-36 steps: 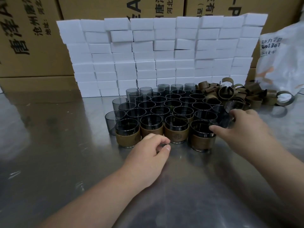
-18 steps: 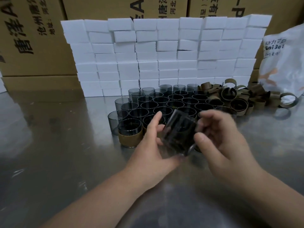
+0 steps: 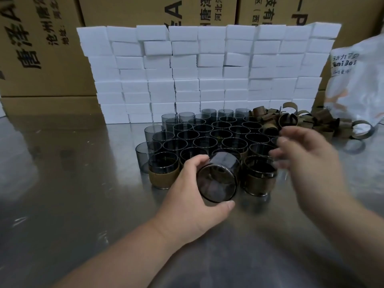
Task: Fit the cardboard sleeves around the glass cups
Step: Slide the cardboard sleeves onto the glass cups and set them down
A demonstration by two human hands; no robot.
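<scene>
Our right hand (image 3: 307, 156) has let go, fingers loose and empty, drifting toward the sleeves (image 3: 291, 119); our left hand (image 3: 193, 196) alone grips the bare cup (image 3: 218, 179), tilted before the sleeved cups (image 3: 258, 179), awaiting its sleeve

Sideways print on left carton (image 3: 41, 59), 10 o'clock: large "唐泽", smaller "沧州唐". Middle carton (image 3: 193, 11), 12 o'clock: "唐", "河北". White bag (image 3: 357, 84), 2 o'clock: "BaiBe", rest blurred.

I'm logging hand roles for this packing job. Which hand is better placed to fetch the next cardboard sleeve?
Right. The right hand looks empty and is nearest the sleeve pile, while the left hand grips a bare glass cup.
</scene>
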